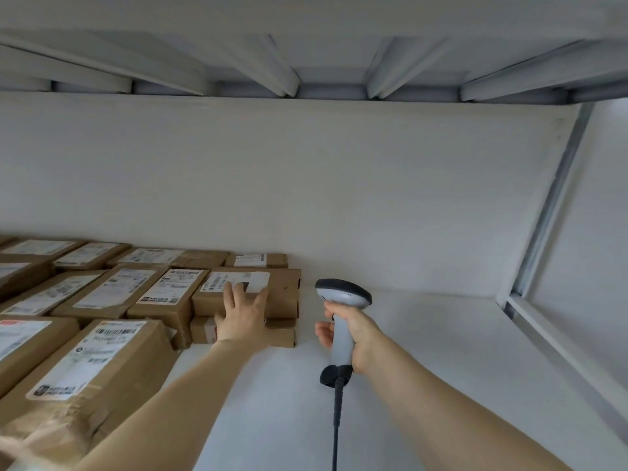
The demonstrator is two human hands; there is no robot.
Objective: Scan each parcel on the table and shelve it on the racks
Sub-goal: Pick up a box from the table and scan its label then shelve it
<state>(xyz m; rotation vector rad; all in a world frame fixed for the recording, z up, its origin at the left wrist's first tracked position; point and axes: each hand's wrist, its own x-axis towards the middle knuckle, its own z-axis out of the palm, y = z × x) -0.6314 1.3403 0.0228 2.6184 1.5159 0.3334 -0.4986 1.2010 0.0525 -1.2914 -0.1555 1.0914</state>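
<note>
A brown cardboard parcel point(283, 288) with a white label lies on a flatter parcel point(280, 333) at the right end of a row on the white rack shelf point(424, 334). My left hand point(243, 316) rests flat against the top parcel's front edge, fingers spread over its label. To the right of the stack, my right hand point(353, 331) grips the handle of a grey and white barcode scanner point(343, 294), whose dark head points toward the wall. Its black cable hangs down.
Several labelled brown parcels point(102, 365) fill the shelf's left side in rows. White shelf surface stretches to the right of the stack. A white wall point(306, 185) backs the shelf, the upper shelf's ribbed underside point(306, 62) is overhead, and a metal frame upright point(550, 212) stands at right.
</note>
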